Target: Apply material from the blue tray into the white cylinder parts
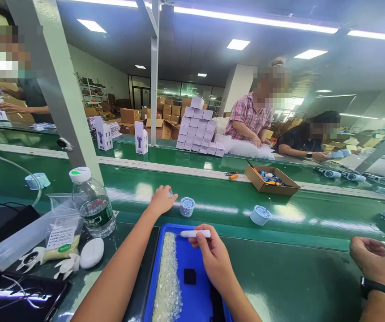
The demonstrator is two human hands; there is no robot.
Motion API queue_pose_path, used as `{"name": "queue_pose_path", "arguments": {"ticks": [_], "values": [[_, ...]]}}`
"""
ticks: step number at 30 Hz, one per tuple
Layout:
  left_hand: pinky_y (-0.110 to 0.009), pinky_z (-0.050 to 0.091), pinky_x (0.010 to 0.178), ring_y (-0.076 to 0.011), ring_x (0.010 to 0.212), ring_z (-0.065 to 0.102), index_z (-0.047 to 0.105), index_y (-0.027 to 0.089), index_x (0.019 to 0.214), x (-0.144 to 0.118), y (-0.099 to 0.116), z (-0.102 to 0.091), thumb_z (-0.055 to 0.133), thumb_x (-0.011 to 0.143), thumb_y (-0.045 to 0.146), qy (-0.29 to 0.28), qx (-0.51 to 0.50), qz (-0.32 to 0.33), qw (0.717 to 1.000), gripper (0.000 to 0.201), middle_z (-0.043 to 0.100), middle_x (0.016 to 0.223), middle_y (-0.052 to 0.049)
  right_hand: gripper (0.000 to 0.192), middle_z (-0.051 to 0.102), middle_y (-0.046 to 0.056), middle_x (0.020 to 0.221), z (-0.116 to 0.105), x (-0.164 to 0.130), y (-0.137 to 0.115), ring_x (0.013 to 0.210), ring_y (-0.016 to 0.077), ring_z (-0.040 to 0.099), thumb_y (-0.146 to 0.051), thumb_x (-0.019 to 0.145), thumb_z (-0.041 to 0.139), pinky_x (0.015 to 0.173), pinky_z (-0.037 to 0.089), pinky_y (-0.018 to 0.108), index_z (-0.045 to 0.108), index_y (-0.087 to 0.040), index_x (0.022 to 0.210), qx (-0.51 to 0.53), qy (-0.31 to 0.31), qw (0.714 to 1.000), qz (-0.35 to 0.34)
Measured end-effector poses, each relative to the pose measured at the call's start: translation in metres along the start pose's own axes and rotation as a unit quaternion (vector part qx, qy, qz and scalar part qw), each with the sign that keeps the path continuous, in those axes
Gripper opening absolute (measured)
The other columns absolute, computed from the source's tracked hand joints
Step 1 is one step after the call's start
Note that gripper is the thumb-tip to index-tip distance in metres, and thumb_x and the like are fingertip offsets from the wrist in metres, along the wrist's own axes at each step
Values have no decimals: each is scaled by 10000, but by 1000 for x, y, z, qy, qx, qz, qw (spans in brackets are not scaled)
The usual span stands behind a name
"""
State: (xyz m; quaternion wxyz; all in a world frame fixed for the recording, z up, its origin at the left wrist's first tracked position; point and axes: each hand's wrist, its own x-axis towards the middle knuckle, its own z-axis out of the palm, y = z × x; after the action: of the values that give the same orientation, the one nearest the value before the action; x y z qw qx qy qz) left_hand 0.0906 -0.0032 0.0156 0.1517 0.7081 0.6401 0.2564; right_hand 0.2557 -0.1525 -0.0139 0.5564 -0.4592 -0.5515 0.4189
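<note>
Blue plastic tray (199, 268) lies right under your forearms, with a loose strip of tiny clear beads (168, 277) along its left side. A nudge from your right wrist could scatter them onto the green belt (280, 223).

Head view, the only 1: your left hand (161, 200) reaches past the tray, fingers curled loosely over a small pale part (170, 193) on the belt, just beside a round blue-and-white piece (187, 207). I cannot tell whether you have truly pinched it, and it could roll away if not.

Your right hand (212, 255) is closed narrowly on a white pen-like tool (195, 233), held level above the tray. A co-worker's hand (374, 261) sits at far right, well apart.
</note>
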Motion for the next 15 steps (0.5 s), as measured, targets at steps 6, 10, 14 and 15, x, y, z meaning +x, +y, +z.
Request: {"name": "queue_pose_path", "arguments": {"ticks": [6,10,14,15], "values": [[-311,394,758,-231,870,528,523,178,699,6,-19,-5,577,700,265,12,22,-25,999,103,536,842,-84,313,676,76,829,-1,-2,0,769,211,647,-479,869,479,725,513,314,569,-189,944,-26,-10,999,16],[-274,364,639,-170,712,488,400,200,581,6,-12,-18,575,679,255,25,14,-25,999,208,467,725,-26,319,663,63,804,-1,-2,1,756,201,633,-489,879,452,731,502,305,555,-194,942,-42,-18,999,21],[-257,325,602,-140,669,436,325,208,578,3,1,-39,553,707,292,55,-4,-14,998,275,425,702,-1,317,652,55,807,0,-1,2,760,196,621,-492,885,435,735,492,304,536,-199,950,-45,-25,998,25],[-255,315,595,-135,660,425,314,208,572,2,5,-44,558,704,293,64,-13,-10,998,290,417,690,4,316,650,54,808,0,-1,2,760,195,620,-491,886,434,733,491,302,533,-198,949,-43,-25,998,24]]}}
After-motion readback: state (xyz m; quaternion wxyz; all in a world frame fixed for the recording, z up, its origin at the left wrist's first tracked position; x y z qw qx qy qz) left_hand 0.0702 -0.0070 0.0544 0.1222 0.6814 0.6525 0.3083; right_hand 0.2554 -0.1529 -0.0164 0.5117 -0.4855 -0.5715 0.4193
